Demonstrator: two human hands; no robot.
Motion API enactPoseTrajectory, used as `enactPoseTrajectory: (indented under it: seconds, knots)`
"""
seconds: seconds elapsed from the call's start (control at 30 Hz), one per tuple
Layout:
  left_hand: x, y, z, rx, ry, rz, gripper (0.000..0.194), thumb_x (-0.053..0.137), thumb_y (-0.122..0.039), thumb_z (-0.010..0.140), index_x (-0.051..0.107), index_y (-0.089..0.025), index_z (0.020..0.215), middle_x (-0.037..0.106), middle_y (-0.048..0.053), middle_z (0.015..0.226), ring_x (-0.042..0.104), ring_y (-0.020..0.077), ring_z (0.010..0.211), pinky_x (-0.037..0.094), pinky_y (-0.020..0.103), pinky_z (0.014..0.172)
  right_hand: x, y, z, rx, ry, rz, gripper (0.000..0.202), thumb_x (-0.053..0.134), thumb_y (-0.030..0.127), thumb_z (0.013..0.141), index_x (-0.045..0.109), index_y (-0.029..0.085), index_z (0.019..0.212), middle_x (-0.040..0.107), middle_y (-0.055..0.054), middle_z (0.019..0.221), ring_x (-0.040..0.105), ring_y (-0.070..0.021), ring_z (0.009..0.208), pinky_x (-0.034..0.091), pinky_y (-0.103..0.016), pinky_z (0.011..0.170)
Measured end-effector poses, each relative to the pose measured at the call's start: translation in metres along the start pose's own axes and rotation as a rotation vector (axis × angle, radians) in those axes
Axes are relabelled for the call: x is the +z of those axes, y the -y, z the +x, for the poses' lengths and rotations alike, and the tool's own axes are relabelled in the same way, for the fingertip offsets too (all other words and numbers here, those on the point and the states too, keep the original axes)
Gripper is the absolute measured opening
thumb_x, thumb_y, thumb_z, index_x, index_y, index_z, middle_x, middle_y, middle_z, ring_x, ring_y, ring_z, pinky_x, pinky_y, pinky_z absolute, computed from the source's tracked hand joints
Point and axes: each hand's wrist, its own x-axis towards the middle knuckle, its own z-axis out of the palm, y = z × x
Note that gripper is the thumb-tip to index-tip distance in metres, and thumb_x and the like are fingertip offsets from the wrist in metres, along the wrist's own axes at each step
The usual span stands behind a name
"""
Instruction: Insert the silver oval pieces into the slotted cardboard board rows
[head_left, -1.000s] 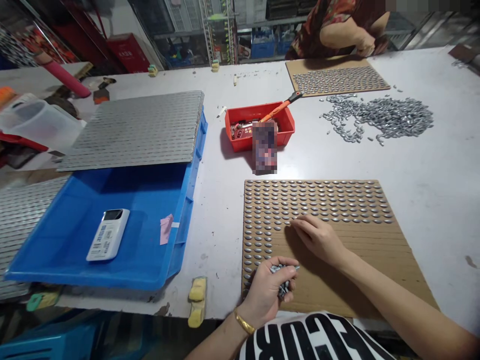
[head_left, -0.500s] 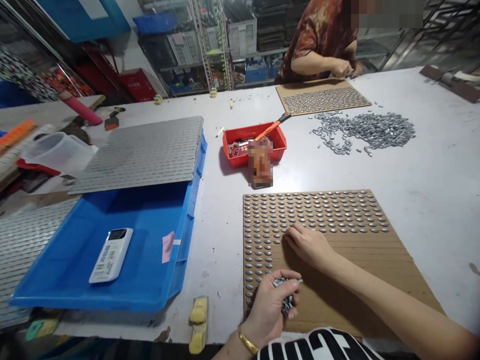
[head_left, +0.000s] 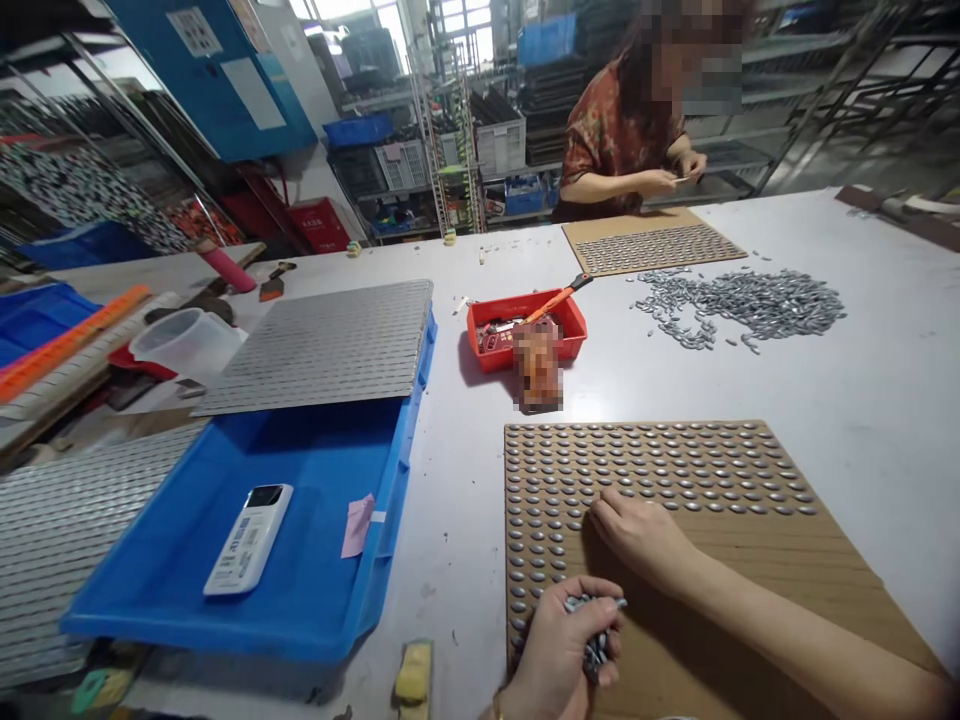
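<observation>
Spindle-shaped metallic pieces (head_left: 724,474) are lining the one near cardboard sheet (head_left: 765,590), which is lying toward the near edge of the white worktop (head_left: 469,520). Roughly seven rows are running along its far edge, reaching its right edge, and three columns are continuing down its left edge. The middle and near right are showing bare cardboard, so I judge that well under half the rows are filled. The left hand (head_left: 559,645) is hovering over the near left part of the sheet, its fingers curling around a clump of loose pieces (head_left: 596,650), too many overlapping to count. The right hand (head_left: 649,540) is resting near the ends of the rows, its fingertips bunching together; whether they are pinching a piece, I cannot tell. A single heap of loose pieces (head_left: 787,300) is spreading beyond the sheet's far right corner, its pieces also uncountable. One second cardboard sheet (head_left: 592,235), partly filled, is lying at the worktop's far edge before one co-worker (head_left: 600,150). One red bin (head_left: 491,360) is holding one orange-handled tool (head_left: 551,303), and one blue tray (head_left: 202,640) on the left is holding one white power bank (head_left: 244,545).
</observation>
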Motion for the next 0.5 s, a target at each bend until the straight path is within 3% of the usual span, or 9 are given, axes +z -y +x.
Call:
enactPoseTrajectory:
  seconds: [0.17,0.27,0.37,0.5]
  knots:
    - [-0.006,-0.008,0.002,0.025,0.000,0.007,0.034,0.075,-0.028,0.061,0.060,-0.014,0.089,0.057,0.000,0.064,0.047,0.0079,0.051,0.021,0.019,0.038,0.008,0.000,-0.002,0.000,-0.023,0.057,0.017,0.048,0.008,0.084,0.061,0.017,0.075,0.060,-0.003,0.072,0.053,-0.0113,0.051,0.024,-0.024,0.047]
    - [-0.010,-0.021,0.000,0.047,-0.018,-0.014,0.034,0.074,-0.028,0.062,0.060,-0.015,0.090,0.057,0.000,0.064,0.046,0.0075,0.051,0.021,0.018,0.038,-0.003,-0.008,0.011,0.049,-0.077,0.244,0.021,0.045,0.017,0.086,0.062,0.018,0.074,0.061,-0.004,0.070,0.055,-0.0117,0.054,0.033,-0.022,0.050]
    - [-0.015,-0.035,-0.002,0.103,-0.038,-0.041,0.033,0.073,-0.026,0.064,0.060,-0.014,0.092,0.057,0.000,0.066,0.047,0.0071,0.052,0.021,0.018,0.038,-0.032,-0.024,0.055,0.092,-0.099,0.538,0.021,0.046,0.023,0.084,0.064,0.019,0.075,0.064,-0.003,0.071,0.058,-0.0140,0.062,0.040,-0.023,0.059]
    - [-0.024,-0.048,0.002,0.192,-0.051,-0.101,0.034,0.074,-0.026,0.064,0.060,-0.014,0.093,0.058,0.001,0.070,0.048,0.0071,0.053,0.021,0.017,0.038,-0.072,-0.050,0.160,0.236,-0.152,0.796,0.023,0.054,0.033,0.078,0.063,0.016,0.067,0.061,-0.001,0.060,0.053,-0.0131,0.056,0.036,-0.023,0.053]
